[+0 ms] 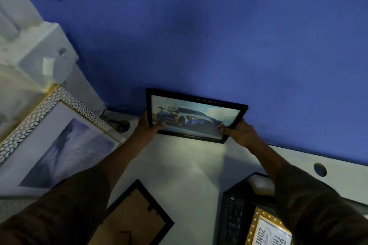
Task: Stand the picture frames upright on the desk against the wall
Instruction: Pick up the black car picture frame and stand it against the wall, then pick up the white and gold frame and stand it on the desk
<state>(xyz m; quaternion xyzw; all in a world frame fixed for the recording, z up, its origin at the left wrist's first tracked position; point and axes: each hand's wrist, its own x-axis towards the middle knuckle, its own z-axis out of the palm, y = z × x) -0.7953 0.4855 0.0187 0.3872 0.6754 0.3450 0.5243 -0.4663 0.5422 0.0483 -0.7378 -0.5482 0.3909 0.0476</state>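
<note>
Hands are seen at both ends of a black frame (196, 115) with a picture of a race car in it. This car frame is held at the back of the white worktop (179, 167), right by the blue wall (219, 36). Its top edge is tipped back toward the wall, and its bottom edge is close to the worktop, but whether it touches cannot be told. The left hand (148, 128) is wrapped around the lower left corner, with the thumb pressed on the glass and the other fingers hidden behind the frame. The right hand (240, 130) is wrapped around the lower right corner in the same way, thumb on the front. Dark sleeves (310, 203) are worn on both arms.

A big frame with a white pebble border (53, 141) is seen on the left, tilted, with a bluish picture inside. A black frame (137, 217) is laid face down near the bottom middle, with its brown back showing. A gold frame with words on it (266, 230) is seen at the bottom right, resting on a black keyboard (233, 219). A round hole (320, 169) is cut in the worktop on the right, well apart from the car frame, and another round hole (123, 125) is seen just left of the left hand.
</note>
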